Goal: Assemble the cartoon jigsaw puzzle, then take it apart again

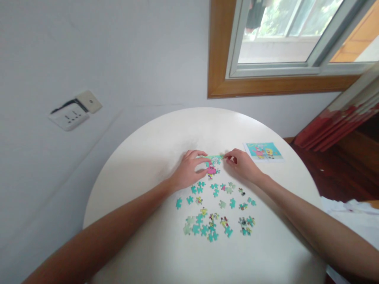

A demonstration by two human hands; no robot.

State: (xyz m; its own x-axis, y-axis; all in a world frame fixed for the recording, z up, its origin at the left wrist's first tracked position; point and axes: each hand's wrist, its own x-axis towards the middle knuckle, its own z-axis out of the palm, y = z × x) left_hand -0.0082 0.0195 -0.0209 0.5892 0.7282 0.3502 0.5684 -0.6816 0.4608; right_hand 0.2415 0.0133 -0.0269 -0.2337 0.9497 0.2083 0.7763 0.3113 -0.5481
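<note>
A partly joined jigsaw puzzle with a pink cartoon figure lies on the white round table. My left hand rests at its left side, thumb and fingers apart around the edge. At the upper right corner, my right hand pinches a small jigsaw piece, mostly covered by the fingertips. Several loose teal jigsaw pieces are spread over the table nearer to me, among them yellow and dark ones.
A picture card with the cartoon figures lies right of my right hand. Behind the table are a wall with a socket and a wood-framed window. A red curtain hangs at the right. White papers sit beyond the table's right edge.
</note>
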